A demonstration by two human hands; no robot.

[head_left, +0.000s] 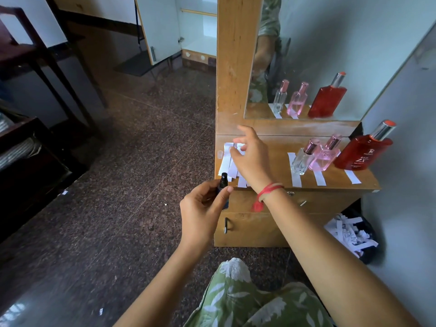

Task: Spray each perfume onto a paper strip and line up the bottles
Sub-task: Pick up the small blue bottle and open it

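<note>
In the head view, the left hand point(203, 208) has its fingers and thumb clamped round one small dark spray bottle point(223, 181), nozzle up. Just beyond those fingers, the right hand point(252, 159) hovers with fingers apart and blurred over a pile of paper strips point(225, 161) on the dresser top point(280, 161); contact cannot be told. Well to the right of its fingers stand three bottles, clear point(303, 159), pink point(326, 154) and red point(363, 149), on three separate strips point(319, 178).
</note>
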